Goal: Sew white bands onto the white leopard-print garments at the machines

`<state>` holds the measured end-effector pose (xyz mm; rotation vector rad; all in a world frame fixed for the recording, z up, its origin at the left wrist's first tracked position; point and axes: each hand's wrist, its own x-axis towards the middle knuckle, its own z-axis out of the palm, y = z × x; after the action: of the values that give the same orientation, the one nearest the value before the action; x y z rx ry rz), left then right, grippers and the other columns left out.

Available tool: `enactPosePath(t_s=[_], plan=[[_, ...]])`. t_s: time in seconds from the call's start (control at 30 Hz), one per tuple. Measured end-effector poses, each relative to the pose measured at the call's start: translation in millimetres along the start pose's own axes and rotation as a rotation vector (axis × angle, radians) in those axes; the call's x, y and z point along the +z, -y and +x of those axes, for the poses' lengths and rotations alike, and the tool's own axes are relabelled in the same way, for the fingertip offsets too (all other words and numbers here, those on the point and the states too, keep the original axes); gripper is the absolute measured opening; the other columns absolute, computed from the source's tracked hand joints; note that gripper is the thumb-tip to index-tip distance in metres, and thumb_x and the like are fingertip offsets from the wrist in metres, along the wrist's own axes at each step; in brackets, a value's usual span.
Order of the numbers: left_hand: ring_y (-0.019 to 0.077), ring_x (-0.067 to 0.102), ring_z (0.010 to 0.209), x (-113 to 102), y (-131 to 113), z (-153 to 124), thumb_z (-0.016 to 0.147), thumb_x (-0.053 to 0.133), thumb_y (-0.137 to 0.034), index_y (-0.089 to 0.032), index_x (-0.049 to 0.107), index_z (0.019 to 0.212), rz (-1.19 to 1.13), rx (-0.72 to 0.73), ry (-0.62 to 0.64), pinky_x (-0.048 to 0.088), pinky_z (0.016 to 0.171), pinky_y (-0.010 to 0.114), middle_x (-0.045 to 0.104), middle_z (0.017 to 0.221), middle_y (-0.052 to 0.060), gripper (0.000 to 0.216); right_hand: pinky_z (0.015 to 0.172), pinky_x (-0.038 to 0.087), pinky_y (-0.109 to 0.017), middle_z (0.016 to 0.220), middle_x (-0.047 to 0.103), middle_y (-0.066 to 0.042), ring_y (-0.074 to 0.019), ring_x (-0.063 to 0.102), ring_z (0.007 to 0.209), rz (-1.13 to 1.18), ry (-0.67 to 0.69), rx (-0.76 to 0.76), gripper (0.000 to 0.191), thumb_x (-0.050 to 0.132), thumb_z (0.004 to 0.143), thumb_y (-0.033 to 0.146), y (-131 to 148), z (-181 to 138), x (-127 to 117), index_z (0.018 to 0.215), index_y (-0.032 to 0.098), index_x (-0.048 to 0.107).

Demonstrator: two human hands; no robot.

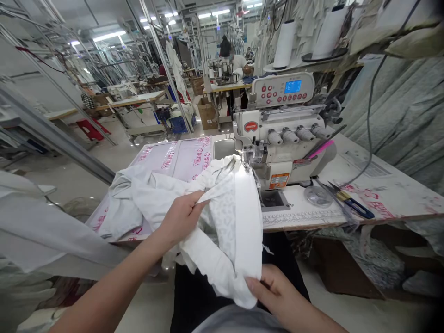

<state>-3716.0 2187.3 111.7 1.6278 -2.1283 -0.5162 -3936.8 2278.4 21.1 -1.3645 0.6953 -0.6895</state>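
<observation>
A white garment (pixel 222 222) hangs over the front edge of the sewing table, its wide waistband-like strip (pixel 247 217) running up to the needle area of a serger (pixel 284 134). My left hand (pixel 183 215) pinches a fold of the cloth left of that strip. Lower down, near my lap, my right hand (pixel 272 289) grips the strip's bottom end between thumb and fingers. The upper part of the garment lies under the machine's presser foot, which is mostly hidden. More of the white cloth spreads left across the table.
Blue-handled scissors (pixel 357 206) and a clear round dish (pixel 317 196) lie right of the machine. Thread cones (pixel 285 44) stand behind it. A metal pole (pixel 62 134) slants past on the left, beside hanging white fabric (pixel 52 222). People work far back.
</observation>
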Motion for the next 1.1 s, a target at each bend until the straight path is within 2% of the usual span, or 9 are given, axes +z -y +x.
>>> enactPosePath(t_s=[0.13, 0.33, 0.57, 0.67, 0.73, 0.8, 0.9, 1.0, 1.1], plan=[[0.0106, 0.042, 0.055, 3.6, -0.5, 21.5, 0.084, 0.037, -0.028, -0.017, 0.039, 0.062, 0.063, 0.037, -0.134, 0.030, 0.053, 0.020, 0.043, 0.056, -0.004, 0.025, 0.056, 0.031, -0.021, 0.062, 0.041, 0.000, -0.0093, 0.035, 0.059, -0.039, -0.041, 0.000, 0.035, 0.040, 0.085, 0.039, 5.2, 21.4, -20.3, 0.066, 0.011, 0.049], [0.0134, 0.050, 0.062, -2.5, 4.7, 52.8, 0.080, 0.038, -0.020, -0.017, 0.053, 0.074, 0.136, 0.062, -0.258, 0.033, 0.056, 0.022, 0.055, 0.064, -0.002, 0.016, 0.048, 0.026, -0.019, 0.058, 0.038, 0.003, -0.0066, 0.031, 0.051, 0.013, -0.065, -0.004, 0.034, 0.043, 0.084, 0.041, 17.4, 50.9, -45.2, 0.065, 0.013, 0.045], [0.0155, 0.054, 0.069, -9.4, 15.5, 93.2, 0.080, 0.036, -0.019, -0.018, 0.059, 0.088, 0.221, 0.087, -0.352, 0.036, 0.059, 0.023, 0.061, 0.073, 0.000, 0.024, 0.045, 0.027, -0.019, 0.057, 0.047, 0.001, -0.0069, 0.041, 0.050, 0.116, -0.104, 0.017, 0.034, 0.048, 0.081, 0.044, 22.8, 80.3, -67.1, 0.070, 0.012, 0.051], [0.0179, 0.055, 0.079, -13.6, 11.7, 105.9, 0.080, 0.035, -0.019, -0.017, 0.058, 0.095, 0.283, 0.094, -0.386, 0.040, 0.069, 0.027, 0.061, 0.082, 0.003, 0.027, 0.041, 0.024, -0.017, 0.050, 0.045, 0.004, -0.0041, 0.035, 0.043, 0.193, -0.151, 0.037, 0.035, 0.054, 0.076, 0.045, 27.2, 92.9, -75.9, 0.066, 0.012, 0.050], [0.0208, 0.052, 0.092, -9.8, -2.3, 99.5, 0.079, 0.038, -0.022, -0.014, 0.056, 0.099, 0.316, 0.133, -0.428, 0.040, 0.080, 0.032, 0.059, 0.093, 0.007, 0.028, 0.037, 0.021, -0.017, 0.046, 0.044, 0.005, -0.0030, 0.032, 0.038, 0.259, -0.190, 0.070, 0.037, 0.058, 0.072, 0.047, 32.2, 101.6, -80.6, 0.063, 0.013, 0.049], [0.0230, 0.045, 0.105, 3.7, -23.1, 80.1, 0.076, 0.045, -0.029, -0.012, 0.049, 0.110, 0.308, 0.204, -0.358, 0.038, 0.090, 0.036, 0.053, 0.108, 0.011, 0.039, 0.033, 0.017, -0.016, 0.042, 0.046, 0.004, -0.0028, 0.030, 0.033, 0.335, -0.230, 0.113, 0.039, 0.060, 0.069, 0.049, 38.3, 110.1, -83.1, 0.060, 0.014, 0.047], [0.0258, 0.033, 0.120, 37.7, -49.1, 46.5, 0.070, 0.053, -0.032, -0.010, 0.030, 0.128, 0.297, 0.270, -0.125, 0.034, 0.096, 0.041, 0.037, 0.130, 0.015, 0.066, 0.029, 0.014, -0.017, 0.040, 0.048, 0.003, -0.0031, 0.028, 0.028, 0.425, -0.280, 0.147, 0.040, 0.061, 0.066, 0.050, 47.6, 118.9, -80.4, 0.057, 0.015, 0.043], [0.0255, 0.026, 0.125, 64.3, -52.3, 35.8, 0.073, 0.045, -0.019, -0.010, 0.028, 0.129, 0.377, 0.228, -0.143, 0.032, 0.097, 0.045, 0.031, 0.135, 0.015, 0.060, 0.030, 0.020, -0.017, 0.046, 0.051, 0.001, -0.0037, 0.032, 0.031, 0.413, -0.269, 0.109, 0.039, 0.058, 0.069, 0.048, 53.3, 113.4, -72.3, 0.057, 0.014, 0.046], [0.0227, 0.028, 0.125, 63.8, -43.5, 45.7, 0.073, 0.036, -0.006, -0.010, 0.032, 0.127, 0.458, 0.229, -0.082, 0.034, 0.097, 0.041, 0.033, 0.135, 0.013, 0.055, 0.041, 0.036, -0.020, 0.067, 0.059, -0.004, -0.0071, 0.044, 0.045, 0.147, -0.233, 0.014, 0.032, 0.048, 0.079, 0.043, 51.2, 86.1, -76.3, 0.077, 0.012, 0.057]])
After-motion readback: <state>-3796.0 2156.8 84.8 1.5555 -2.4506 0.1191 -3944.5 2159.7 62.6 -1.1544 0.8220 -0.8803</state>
